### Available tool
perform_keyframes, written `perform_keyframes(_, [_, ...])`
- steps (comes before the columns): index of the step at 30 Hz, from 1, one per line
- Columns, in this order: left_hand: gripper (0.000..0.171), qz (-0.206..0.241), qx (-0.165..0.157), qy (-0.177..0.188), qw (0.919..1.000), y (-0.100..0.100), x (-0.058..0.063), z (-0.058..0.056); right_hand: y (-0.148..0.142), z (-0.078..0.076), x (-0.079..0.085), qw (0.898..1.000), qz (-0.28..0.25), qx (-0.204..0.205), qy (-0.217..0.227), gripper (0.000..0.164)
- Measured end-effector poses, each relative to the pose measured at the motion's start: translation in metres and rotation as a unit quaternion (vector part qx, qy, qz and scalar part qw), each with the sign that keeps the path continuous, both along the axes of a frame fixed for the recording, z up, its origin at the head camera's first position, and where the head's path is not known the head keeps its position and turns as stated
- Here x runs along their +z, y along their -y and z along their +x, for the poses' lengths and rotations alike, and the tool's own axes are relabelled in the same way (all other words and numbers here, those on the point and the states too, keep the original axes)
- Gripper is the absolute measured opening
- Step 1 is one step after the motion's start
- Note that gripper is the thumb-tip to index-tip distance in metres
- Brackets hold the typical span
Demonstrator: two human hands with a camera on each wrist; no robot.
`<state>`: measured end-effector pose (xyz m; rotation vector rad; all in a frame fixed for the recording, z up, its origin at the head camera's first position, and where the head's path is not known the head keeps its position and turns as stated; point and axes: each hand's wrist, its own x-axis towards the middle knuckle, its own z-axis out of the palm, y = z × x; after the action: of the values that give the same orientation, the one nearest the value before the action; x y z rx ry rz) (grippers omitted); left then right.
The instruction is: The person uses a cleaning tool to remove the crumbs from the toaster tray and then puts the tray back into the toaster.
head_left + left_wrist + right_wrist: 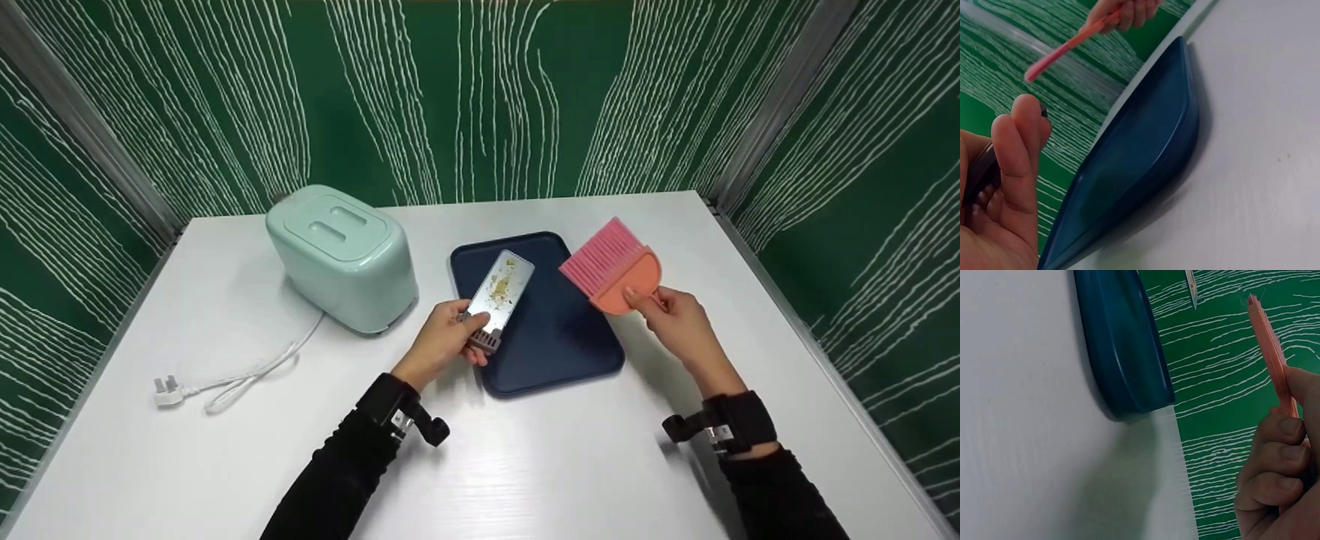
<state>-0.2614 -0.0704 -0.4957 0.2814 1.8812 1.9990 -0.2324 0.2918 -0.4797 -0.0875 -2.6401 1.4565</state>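
One pink brush [611,266] in right hand [681,322], crumb-strewn tray [511,285] in left hand [442,337]

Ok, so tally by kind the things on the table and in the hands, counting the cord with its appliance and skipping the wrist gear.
Appliances: 1, the toaster with its cord
Trays: 2, the dark blue tray and the crumb tray in the left hand
Brushes: 1, the pink-and-orange brush in the right hand
Total: 4
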Motion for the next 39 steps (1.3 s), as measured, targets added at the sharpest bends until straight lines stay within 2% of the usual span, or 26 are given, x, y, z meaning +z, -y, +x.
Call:
perform_keyframes(6, [0.013, -0.03, -0.003, -0.001, 0.9995, 0.003, 0.001, -0.001, 0.011, 0.002, 0.007, 1.0, 0.01, 0.017, -0.006, 0.05])
perform_keyframes(11, [0.014, -0.069, -0.013, 0.0, 0.9975, 0.004, 0.002, 0.0, 0.015, 0.001, 0.008, 1.0, 0.007, 0.027, -0.012, 0.051])
perform_keyframes(19, [0.035, -0.025, -0.072, 0.062, 0.9952, 0.009, 0.007, 0.001, 0.024, 0.0, 0.013, 0.998, 0.03, 0.04, -0.03, 0.047])
perform_keyframes(24, [0.035, -0.038, -0.089, 0.054, 0.9938, 0.012, 0.01, -0.002, 0.035, 0.003, 0.019, 0.994, 0.086, 0.033, -0.06, 0.04])
perform_keyframes(27, [0.034, -0.052, -0.097, 0.045, 0.9929, 0.014, 0.014, -0.003, 0.044, 0.005, 0.021, 0.989, 0.124, 0.026, -0.079, 0.043])
perform_keyframes(31, [0.019, -0.068, -0.101, 0.036, 0.9919, 0.016, 0.02, -0.004, 0.058, 0.005, 0.024, 0.982, 0.157, 0.028, -0.101, 0.044])
perform_keyframes(35, [0.005, -0.086, -0.103, 0.029, 0.9905, 0.016, 0.024, -0.005, 0.073, 0.004, 0.025, 0.979, 0.173, 0.042, -0.105, 0.044])
perform_keyframes(39, [0.008, -0.095, -0.103, 0.017, 0.99, 0.015, 0.029, -0.006, 0.086, 0.003, 0.027, 0.975, 0.193, 0.057, -0.097, 0.047])
